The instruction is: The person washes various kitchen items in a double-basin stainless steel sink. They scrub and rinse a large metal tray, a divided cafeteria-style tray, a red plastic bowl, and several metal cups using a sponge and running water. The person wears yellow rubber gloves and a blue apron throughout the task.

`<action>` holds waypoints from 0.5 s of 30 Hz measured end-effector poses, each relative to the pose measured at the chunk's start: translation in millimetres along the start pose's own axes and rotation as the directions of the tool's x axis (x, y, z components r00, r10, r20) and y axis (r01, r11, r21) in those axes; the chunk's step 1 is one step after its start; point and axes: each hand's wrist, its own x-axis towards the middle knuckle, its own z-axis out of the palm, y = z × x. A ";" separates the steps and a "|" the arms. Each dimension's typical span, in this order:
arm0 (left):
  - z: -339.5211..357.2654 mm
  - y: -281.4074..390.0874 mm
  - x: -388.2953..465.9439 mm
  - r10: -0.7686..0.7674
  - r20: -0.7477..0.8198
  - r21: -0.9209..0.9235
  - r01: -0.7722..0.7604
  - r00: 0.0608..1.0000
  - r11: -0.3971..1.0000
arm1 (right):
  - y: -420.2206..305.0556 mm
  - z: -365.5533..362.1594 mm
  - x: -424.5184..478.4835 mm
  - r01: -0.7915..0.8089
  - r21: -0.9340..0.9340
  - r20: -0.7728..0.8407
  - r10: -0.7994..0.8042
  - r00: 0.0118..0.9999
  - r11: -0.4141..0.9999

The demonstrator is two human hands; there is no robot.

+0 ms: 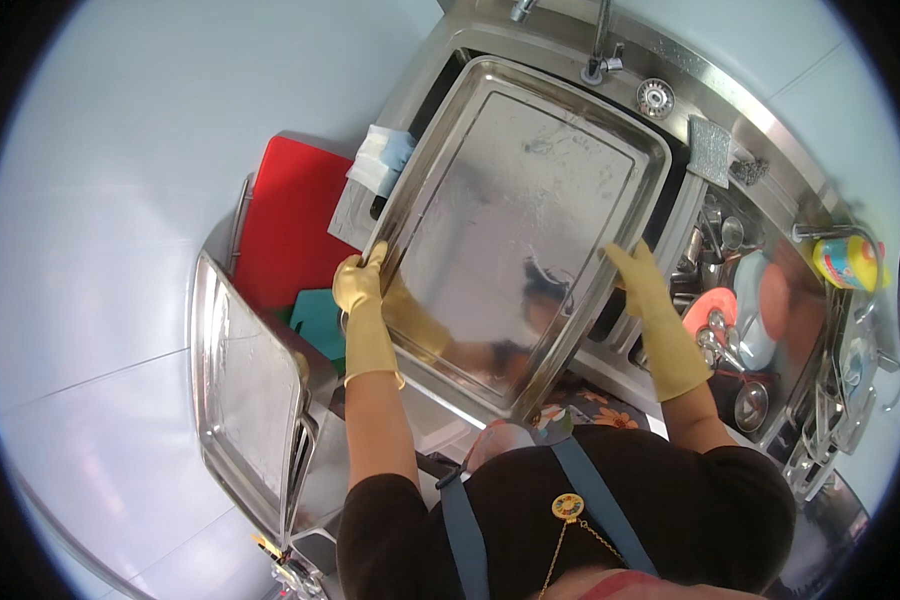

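A large, shallow stainless steel tray (525, 202) lies across the sink in front of me, with wet streaks over its shiny base. My left hand (360, 279), in a yellow rubber glove, grips the tray's left rim with the thumb on top. The opposite rim is held by my right hand (634, 274), gloved the same way; its fingers go out of sight under the edge. Dark gaps of the sink basin (664, 191) show along the tray's sides.
Wet trays (247, 390) stand upright at left beside a red cutting board (292, 217). A faucet (594, 71) and drain strainer (655, 98) sit behind. The right-hand basin holds plates (750, 307) and ladles (751, 405). A yellow bottle (847, 262) stands at far right.
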 end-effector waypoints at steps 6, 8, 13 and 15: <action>4.3 0.2 -2.1 0.042 0.053 -0.071 -0.038 0.998 0.997 | 11.8 0.5 -46.4 0.101 0.099 -0.189 -0.081 0.979 0.990; 0.7 16.9 -6.8 0.082 0.084 -0.081 -0.075 0.993 0.994 | 2.9 -7.9 -67.5 0.108 0.080 -0.229 -0.087 0.970 0.991; -17.0 67.9 -3.5 0.238 0.083 -0.125 -0.227 0.968 0.966 | -9.2 -24.0 -95.7 0.224 0.205 -0.343 -0.145 0.928 0.953; -18.2 72.4 -0.4 0.218 0.133 -0.199 -0.190 0.967 0.961 | -14.9 -24.8 -108.9 0.262 0.233 -0.360 -0.167 0.918 0.936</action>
